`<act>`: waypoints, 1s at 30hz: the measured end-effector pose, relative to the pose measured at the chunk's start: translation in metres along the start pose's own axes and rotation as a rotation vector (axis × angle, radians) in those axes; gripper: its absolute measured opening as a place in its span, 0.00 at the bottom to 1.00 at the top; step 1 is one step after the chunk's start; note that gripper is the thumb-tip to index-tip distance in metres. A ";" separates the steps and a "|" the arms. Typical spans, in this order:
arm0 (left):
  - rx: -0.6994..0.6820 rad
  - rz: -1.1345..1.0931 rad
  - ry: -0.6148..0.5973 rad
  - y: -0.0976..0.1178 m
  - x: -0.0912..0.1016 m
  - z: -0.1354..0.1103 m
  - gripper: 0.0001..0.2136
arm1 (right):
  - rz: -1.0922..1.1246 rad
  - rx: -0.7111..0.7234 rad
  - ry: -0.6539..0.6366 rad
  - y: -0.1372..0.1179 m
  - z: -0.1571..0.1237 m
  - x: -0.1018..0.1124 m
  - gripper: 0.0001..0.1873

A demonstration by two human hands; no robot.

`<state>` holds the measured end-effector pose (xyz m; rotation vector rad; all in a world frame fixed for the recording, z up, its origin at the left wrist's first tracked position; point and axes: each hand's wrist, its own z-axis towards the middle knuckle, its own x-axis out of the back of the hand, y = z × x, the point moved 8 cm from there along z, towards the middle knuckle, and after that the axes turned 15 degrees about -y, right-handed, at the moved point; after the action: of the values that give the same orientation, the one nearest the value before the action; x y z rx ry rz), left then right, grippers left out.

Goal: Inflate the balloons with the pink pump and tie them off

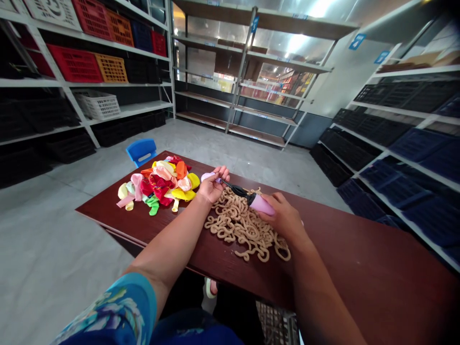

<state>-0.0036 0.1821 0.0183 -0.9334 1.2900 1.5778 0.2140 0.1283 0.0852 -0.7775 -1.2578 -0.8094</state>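
Observation:
My left hand [214,186], palm up with its fingers curled, holds a limp pale purple balloon [207,177]. My right hand [285,215] is wrapped round the pink handle of a hand tool [261,205]. Thin black prongs run from that handle to a narrow tip at the balloon's mouth, by my left fingers; whether the tip is inside cannot be made out. Beneath both hands lies a heap of tan curly cords [244,225]. Left of my left hand is a pile of deflated balloons [165,179] in red, yellow, pink, green and white.
Everything lies on a dark red-brown table [345,254]. A blue chair [141,149] stands beyond its left corner. Shelves with coloured crates [74,63] line the left wall, bare metal racks [233,98] the back, and dark bins [384,182] the right.

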 end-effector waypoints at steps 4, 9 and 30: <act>0.001 0.026 -0.029 -0.001 -0.001 0.000 0.11 | -0.001 0.006 0.005 -0.001 0.000 -0.001 0.26; -0.019 0.069 0.014 0.001 0.002 0.000 0.11 | 0.003 0.015 0.012 -0.002 0.000 0.000 0.26; 0.078 0.084 -0.014 -0.021 -0.016 -0.012 0.10 | 0.027 0.028 0.040 -0.018 0.003 -0.003 0.26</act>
<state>0.0219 0.1694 0.0242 -0.8282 1.3864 1.5835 0.1964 0.1225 0.0837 -0.7507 -1.2183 -0.7805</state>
